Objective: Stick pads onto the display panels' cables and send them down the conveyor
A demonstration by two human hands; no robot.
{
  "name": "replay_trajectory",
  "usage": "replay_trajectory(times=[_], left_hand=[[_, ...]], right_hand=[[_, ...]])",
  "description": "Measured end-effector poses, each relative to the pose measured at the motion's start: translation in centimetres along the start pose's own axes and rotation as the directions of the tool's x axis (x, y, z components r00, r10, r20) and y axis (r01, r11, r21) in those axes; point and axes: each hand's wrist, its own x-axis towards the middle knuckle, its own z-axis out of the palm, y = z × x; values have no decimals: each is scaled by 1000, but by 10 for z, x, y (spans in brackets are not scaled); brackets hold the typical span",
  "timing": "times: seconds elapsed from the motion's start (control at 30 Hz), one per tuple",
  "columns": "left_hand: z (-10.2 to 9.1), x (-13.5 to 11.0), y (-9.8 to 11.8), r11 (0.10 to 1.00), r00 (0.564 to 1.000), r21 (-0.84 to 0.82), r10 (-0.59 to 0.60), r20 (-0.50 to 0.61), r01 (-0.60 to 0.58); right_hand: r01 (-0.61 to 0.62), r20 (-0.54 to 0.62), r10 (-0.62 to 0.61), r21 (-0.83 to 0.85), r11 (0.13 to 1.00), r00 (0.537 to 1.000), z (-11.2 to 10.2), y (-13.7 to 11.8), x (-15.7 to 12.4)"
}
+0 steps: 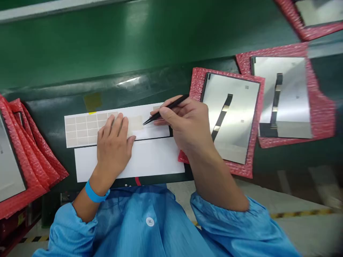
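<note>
My left hand [114, 144] lies flat with fingers stretched out on a white sheet of pale grey rectangular labels [81, 129]. The fingers cover part of the label grid. In my right hand [189, 121] is a pair of black tweezers [171, 105], gripped like a pen. Their tips point down and left, over the bare white part of the sheet, beside a faint beige patch [136, 123]. Whether the tips touch the sheet I cannot tell. A second white strip [155, 156] lies just below the label sheet, partly under my left wrist.
To the right, a display panel [233, 117] with a black ribbon cable rests on red bubble wrap [197, 80]. Another panel [291, 96] lies beyond it, and a third [324, 12] at top right. Red bubble-wrap bags [34, 153] are stacked at left. Yellowish tape [93, 102] sticks to the green table [107, 43].
</note>
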Motion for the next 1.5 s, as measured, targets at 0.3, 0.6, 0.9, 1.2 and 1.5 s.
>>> replay_trajectory(times=[0.3,0.6,0.9,1.2,1.5], left_hand=[[-8,1,13,1000,1000,-15,-19,12,19],[-10,0,17,999,999,-28,-24,31,25],[-6,0,16,997,1000,-70,-24,11,25],[-7,1,12,999,999,-47,-16,27,18],[-23,7,27,991,983,-96,76,-166,-93]], right_hand=[[-92,14,92,-39,995,996,-7,1,6],[-136,2,136,-31,990,991,-3,-13,4],[-139,106,156,-155,978,982,-9,-17,17],[-93,84,91,23,995,992,-5,-15,7],[-10,-229,15,22,1000,973,-118,-40,-14]])
